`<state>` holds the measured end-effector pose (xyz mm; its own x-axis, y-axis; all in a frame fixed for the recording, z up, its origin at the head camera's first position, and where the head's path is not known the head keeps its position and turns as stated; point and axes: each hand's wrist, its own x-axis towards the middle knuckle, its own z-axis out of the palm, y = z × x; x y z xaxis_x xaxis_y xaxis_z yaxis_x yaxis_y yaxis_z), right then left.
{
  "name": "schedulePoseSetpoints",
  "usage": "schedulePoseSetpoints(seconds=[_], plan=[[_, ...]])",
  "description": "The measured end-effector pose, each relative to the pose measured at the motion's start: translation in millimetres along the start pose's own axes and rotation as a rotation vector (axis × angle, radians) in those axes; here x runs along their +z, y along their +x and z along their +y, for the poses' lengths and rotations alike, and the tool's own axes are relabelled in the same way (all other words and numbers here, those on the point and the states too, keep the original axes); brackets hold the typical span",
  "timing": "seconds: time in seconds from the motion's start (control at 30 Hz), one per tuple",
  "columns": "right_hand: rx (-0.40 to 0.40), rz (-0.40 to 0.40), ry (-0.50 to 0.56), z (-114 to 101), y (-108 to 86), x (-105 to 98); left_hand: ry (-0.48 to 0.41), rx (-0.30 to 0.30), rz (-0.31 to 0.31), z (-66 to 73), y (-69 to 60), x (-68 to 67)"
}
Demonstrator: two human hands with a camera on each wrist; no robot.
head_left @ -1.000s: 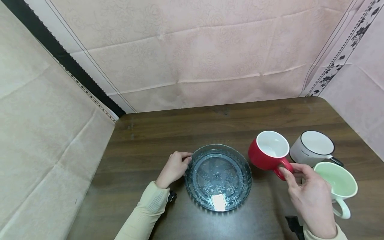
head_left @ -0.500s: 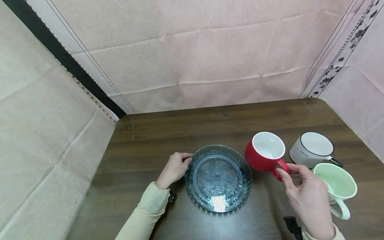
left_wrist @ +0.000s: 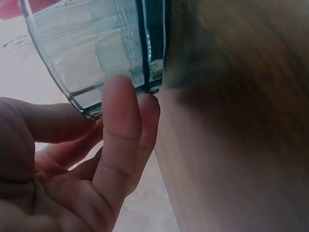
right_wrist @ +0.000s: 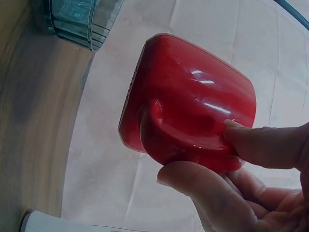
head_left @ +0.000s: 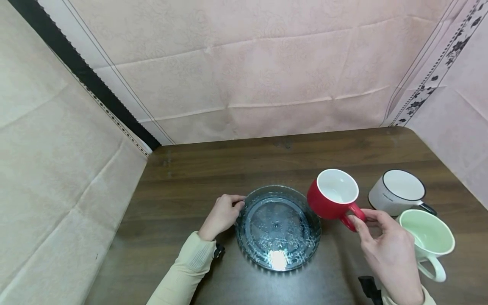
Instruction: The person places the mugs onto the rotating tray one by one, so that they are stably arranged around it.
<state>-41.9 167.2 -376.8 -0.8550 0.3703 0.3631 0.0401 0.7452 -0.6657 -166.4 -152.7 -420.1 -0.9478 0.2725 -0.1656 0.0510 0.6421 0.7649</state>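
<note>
A round, clear bluish glass dish (head_left: pixel 277 228) stands on the wooden table. The left hand (head_left: pixel 223 216) pinches its left rim; in the left wrist view the fingers of that hand (left_wrist: pixel 82 159) are at the edge of the glass wall (left_wrist: pixel 116 53). A red mug (head_left: pixel 328 199), white inside, is held by its handle between thumb and fingers of the right hand (head_left: pixel 389 250), close to the dish's right rim. The right wrist view shows the red mug (right_wrist: pixel 193 96) raised off the table, with the right hand (right_wrist: pixel 241 179) gripping the handle.
Right of the red mug stands a white mug (head_left: pixel 389 199) with a dark rim and black handle. A light green mug (head_left: pixel 431 237) is beside the right hand, its handle toward the front. Pale patterned cloth (head_left: pixel 267 76) hangs behind the table (head_left: pixel 213 165).
The right hand has moved left with the red mug, bringing it nearer the glass dish. The left hand and the dish have hardly moved.
</note>
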Motion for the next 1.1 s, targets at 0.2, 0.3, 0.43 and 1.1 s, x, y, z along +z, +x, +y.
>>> schedulePoseSetpoints(seconds=[0.2,0.3,0.43,1.1], plan=[[-0.025,0.018,0.0,-0.9,0.4,0.4,0.01,0.012,0.005,0.1,0.3,0.5],[-0.043,0.029,0.006,-0.4,0.6,0.4,0.017,0.025,0.01,-0.1,0.3,0.9],[-0.038,0.024,0.009,-0.9,0.6,0.4,0.02,0.024,0.012,-0.2,0.1,1.0],[-0.041,0.009,0.008,-3.9,1.6,2.0,0.013,0.003,0.006,-0.2,-0.6,1.1]])
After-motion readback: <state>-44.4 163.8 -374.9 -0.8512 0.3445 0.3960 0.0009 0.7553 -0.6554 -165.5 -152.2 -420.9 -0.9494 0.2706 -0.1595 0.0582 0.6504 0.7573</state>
